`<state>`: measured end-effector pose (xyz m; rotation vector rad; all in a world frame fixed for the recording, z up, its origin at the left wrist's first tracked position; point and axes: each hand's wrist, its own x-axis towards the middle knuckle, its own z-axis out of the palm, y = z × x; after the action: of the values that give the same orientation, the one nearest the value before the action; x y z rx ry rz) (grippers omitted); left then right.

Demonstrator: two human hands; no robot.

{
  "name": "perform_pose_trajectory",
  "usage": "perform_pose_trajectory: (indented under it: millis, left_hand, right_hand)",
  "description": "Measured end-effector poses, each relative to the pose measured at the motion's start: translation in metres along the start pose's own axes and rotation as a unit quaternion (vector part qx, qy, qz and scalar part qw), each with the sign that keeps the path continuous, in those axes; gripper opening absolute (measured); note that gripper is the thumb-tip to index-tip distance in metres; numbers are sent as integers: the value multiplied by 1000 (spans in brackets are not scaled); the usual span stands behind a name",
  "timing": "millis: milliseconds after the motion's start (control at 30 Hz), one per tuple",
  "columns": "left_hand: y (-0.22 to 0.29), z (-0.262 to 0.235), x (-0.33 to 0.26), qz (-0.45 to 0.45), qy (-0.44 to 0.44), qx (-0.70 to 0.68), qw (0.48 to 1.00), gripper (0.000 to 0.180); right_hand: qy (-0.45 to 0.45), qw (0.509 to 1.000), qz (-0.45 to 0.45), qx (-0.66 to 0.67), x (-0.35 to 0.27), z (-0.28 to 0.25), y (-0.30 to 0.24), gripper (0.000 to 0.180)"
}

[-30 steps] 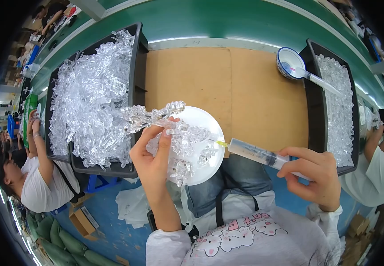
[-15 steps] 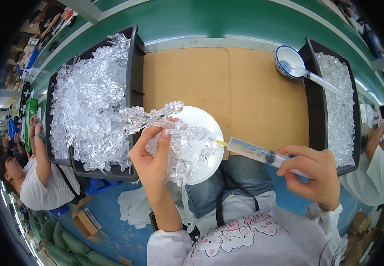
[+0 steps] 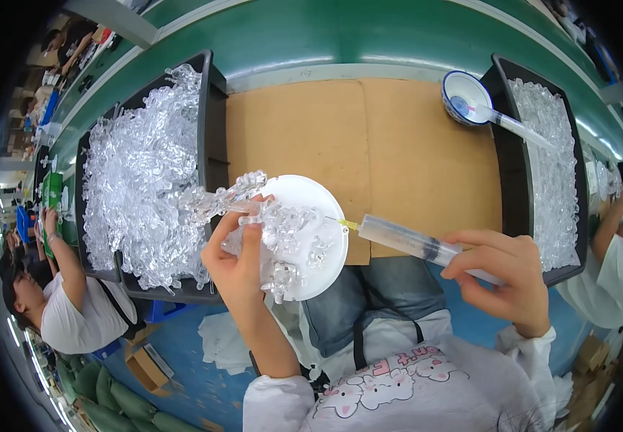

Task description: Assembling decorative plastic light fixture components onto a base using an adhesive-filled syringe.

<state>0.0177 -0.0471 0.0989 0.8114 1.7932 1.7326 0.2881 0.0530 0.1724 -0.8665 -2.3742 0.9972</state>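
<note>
My left hand pinches a branched cluster of clear plastic pieces over a round white plate. One arm of the cluster reaches toward the bin at left. In my right hand lies a syringe with a clear barrel, a dark plunger seal and a yellow needle hub. Its thin needle points left at the cluster, above the plate; whether the tip touches a piece I cannot tell. My right fingers wrap round the plunger end.
A black bin heaped with clear plastic pieces stands at left, another black bin of them at right. A blue-and-white bowl holds the tip of a second syringe. Brown cardboard covers the table. Co-workers sit on both sides.
The plate, the cluster and my left hand sit slightly farther left in the picture, and the syringe has shifted a little left too. Both grips look the same.
</note>
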Motion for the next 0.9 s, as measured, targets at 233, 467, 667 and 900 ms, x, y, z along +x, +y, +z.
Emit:
perform_pose_trajectory:
  millis: [233,467,667,900]
  left_hand:
    - [-5,0,2,-13,5,21,1000,15]
    - [-7,1,3,12,7,-4,1000,13]
    - [-8,5,9,21,40,20,999,21]
    - [-11,4,6,16,82,-19,996,21]
  right_hand:
    - [-35,999,2,-13,7,-3,1,21]
    - [-41,999,2,-10,7,-1,2,21]
    - [-15,1000,11,1,-5,-1,2,22]
    - [-36,999,8,3,-3,4,-1,21]
